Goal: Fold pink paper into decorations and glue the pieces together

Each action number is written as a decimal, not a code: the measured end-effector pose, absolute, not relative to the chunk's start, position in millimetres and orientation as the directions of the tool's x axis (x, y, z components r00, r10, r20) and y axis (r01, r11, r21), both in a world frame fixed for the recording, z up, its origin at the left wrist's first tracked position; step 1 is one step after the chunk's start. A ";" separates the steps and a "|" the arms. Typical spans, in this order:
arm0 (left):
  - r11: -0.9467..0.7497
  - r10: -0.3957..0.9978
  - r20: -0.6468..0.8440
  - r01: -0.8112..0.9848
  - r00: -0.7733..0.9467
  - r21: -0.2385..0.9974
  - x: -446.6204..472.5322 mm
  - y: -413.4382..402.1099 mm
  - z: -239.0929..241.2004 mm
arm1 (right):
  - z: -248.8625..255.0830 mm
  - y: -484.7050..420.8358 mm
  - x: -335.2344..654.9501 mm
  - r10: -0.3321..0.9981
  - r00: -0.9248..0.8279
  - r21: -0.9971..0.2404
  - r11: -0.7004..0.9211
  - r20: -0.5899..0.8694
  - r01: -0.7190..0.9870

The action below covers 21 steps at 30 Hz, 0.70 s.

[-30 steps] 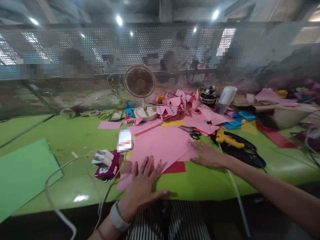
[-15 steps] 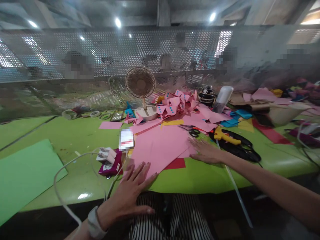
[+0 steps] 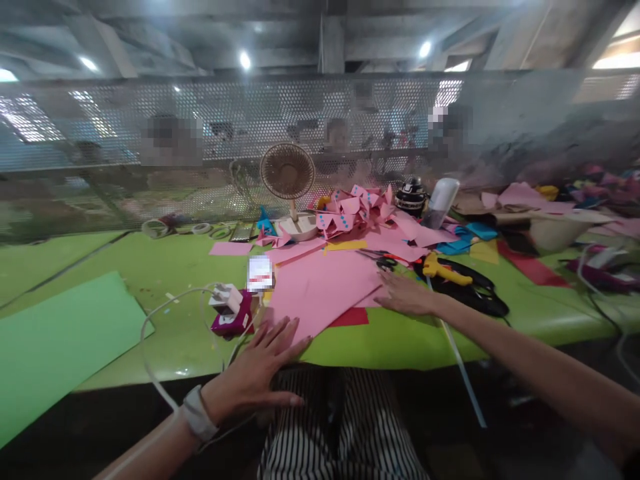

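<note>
A large pink paper sheet (image 3: 320,283) lies flat on the green table in front of me. My left hand (image 3: 265,363) rests on its near left corner, fingers spread and thumb out past the table edge. On its right edge lies my right hand (image 3: 407,293), palm down with fingers stretched. Part of a red paper piece (image 3: 350,317) shows under the sheet's near edge. Black scissors (image 3: 385,260) are just beyond my right fingertips. A yellow hot glue gun (image 3: 445,270) sits on a black item right of that hand, a long glue stick (image 3: 465,377) hanging past the table edge.
A purple power socket (image 3: 235,320) with a white plug and cables stands left of the sheet. Behind are a small fan (image 3: 287,172), a heap of folded pink paper pieces (image 3: 355,213) and a clear bottle (image 3: 441,203). Green sheets (image 3: 75,340) lie at far left.
Both hands stay flat on the pink sheet in nearly the same places. The view has tilted slightly upward and shifted a little; nothing on the table has visibly been moved.
</note>
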<state>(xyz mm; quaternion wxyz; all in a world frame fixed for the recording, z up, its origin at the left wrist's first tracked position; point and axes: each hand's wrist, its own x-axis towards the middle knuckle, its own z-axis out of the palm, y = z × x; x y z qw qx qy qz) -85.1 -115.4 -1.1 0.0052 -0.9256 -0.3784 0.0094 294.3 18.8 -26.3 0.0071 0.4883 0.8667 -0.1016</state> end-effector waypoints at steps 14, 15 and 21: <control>-0.704 0.707 -0.058 0.709 0.704 0.025 -80.3 -120.3 7.1 | -26.7 -56.4 175.7 0.440 -0.898 -0.258 0.869 0.019 0.421; -0.707 0.705 -0.055 0.707 0.707 0.027 -80.7 -120.3 6.9 | -28.5 -51.8 186.6 0.468 -0.883 -0.254 0.857 0.016 0.449; -0.711 0.701 -0.041 0.702 0.712 0.029 -83.8 -118.7 1.8 | -35.7 -20.7 263.6 0.706 -0.708 -0.193 0.695 0.001 0.693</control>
